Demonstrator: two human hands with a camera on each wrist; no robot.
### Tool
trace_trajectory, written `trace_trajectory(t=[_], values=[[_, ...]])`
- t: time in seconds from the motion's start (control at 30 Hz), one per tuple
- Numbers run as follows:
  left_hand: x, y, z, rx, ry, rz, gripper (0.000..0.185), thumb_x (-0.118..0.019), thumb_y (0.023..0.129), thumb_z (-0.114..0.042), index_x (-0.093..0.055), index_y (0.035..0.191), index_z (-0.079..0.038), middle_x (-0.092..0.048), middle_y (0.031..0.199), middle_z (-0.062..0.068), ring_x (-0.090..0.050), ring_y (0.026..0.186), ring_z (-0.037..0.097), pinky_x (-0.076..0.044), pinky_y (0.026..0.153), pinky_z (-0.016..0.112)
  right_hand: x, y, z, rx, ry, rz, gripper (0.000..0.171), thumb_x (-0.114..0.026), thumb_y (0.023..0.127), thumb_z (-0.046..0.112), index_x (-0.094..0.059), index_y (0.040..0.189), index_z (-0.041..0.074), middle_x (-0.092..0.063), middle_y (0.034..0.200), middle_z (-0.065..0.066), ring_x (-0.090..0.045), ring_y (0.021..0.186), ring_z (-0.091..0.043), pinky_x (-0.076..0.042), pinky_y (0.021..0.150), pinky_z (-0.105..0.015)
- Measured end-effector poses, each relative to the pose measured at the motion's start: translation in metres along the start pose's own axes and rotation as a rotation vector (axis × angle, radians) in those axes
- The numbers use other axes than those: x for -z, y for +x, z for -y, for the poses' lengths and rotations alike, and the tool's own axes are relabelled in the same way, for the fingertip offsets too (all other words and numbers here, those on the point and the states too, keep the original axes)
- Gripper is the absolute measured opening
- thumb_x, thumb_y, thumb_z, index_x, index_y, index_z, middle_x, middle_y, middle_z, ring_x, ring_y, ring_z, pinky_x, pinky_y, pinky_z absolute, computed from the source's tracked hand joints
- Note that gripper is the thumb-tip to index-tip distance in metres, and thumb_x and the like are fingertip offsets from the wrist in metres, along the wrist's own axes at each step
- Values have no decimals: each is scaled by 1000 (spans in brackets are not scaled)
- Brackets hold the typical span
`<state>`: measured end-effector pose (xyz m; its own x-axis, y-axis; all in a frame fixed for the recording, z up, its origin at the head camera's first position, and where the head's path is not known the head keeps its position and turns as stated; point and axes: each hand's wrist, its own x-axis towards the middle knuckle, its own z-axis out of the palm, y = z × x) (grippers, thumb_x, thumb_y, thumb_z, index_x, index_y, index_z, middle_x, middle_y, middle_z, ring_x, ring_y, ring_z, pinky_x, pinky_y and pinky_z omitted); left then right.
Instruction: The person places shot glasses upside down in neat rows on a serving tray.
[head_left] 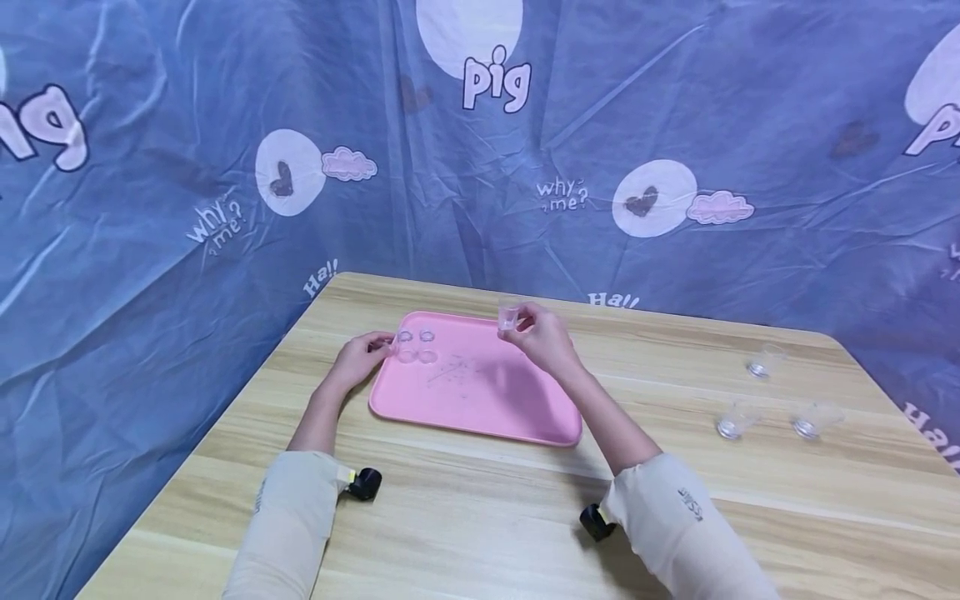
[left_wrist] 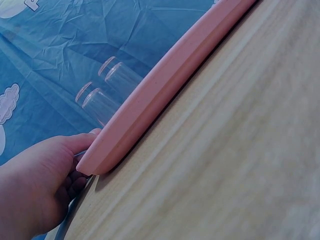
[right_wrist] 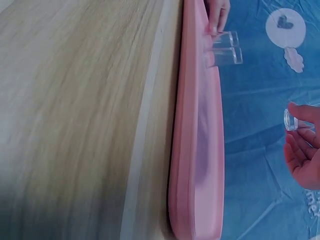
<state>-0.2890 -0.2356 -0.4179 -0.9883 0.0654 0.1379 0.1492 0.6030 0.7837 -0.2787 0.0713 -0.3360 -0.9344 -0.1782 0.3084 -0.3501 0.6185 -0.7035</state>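
Observation:
A pink tray [head_left: 480, 408] lies on the table, with two clear glasses [head_left: 416, 346] standing upside down near its left end. At that end my left hand [head_left: 360, 362] holds the tray's edge; in the left wrist view the thumb lies along the rim [left_wrist: 92, 150] and the fingers curl beside it. Above the tray's far right part, my right hand [head_left: 546, 337] pinches another clear glass [head_left: 508, 317] between thumb and fingers, its thick base downward. The right wrist view shows this held glass [right_wrist: 290, 120] raised well off the tray.
Three more clear glasses stand on the right side of the wooden table [head_left: 480, 517]: one farther back [head_left: 761, 364], two nearer, a left one [head_left: 735, 419] and a right one [head_left: 816, 419]. A blue printed curtain [head_left: 585, 125] hangs behind the table.

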Motion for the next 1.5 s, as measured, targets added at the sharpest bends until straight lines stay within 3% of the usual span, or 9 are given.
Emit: trace_trajectory(t=[0.3, 0.83, 1.07, 1.33, 1.5], values=[[-2, 1, -2, -3, 12, 2, 33, -53, 92, -12, -56, 121, 2, -60, 104, 20, -54, 99, 32, -39, 91, 44, -19, 5, 3, -10, 46, 52, 30, -74, 75, 7, -61, 99, -3, -65, 87, -12, -60, 79, -23, -49, 66, -30], [-2, 2, -1, 6, 14, 7, 33, -53, 92, -13, -56, 122, 1, -60, 104, 19, -54, 98, 32, -40, 90, 44, -34, 5, 0, 55, -41, 192, 16, -67, 81, 6, -63, 96, 3, -64, 91, -8, -53, 60, -14, -45, 58, -26], [-2, 4, 1, 11, 13, -1, 33, -53, 92, -13, -56, 122, 1, -60, 104, 20, -54, 99, 32, -39, 91, 43, -36, 5, 0, 79, -157, 180, 24, -70, 80, 13, -67, 102, 5, -60, 95, -9, -53, 68, -16, -45, 63, -31], [0, 3, 0, 3, 18, -2, 33, -53, 92, -12, -56, 122, 2, -60, 104, 20, -54, 98, 32, -39, 91, 44, -39, 7, -1, 94, -179, 177, 23, -67, 84, 13, -68, 106, 6, -54, 91, -8, -50, 68, -16, -42, 58, -27], [0, 2, -1, 3, 22, -5, 32, -54, 92, -11, -56, 121, 2, -60, 103, 20, -54, 97, 32, -39, 90, 44, -42, 7, -4, 91, -171, 184, 22, -65, 86, 17, -68, 106, 7, -59, 91, -6, -54, 72, -16, -45, 61, -29]])
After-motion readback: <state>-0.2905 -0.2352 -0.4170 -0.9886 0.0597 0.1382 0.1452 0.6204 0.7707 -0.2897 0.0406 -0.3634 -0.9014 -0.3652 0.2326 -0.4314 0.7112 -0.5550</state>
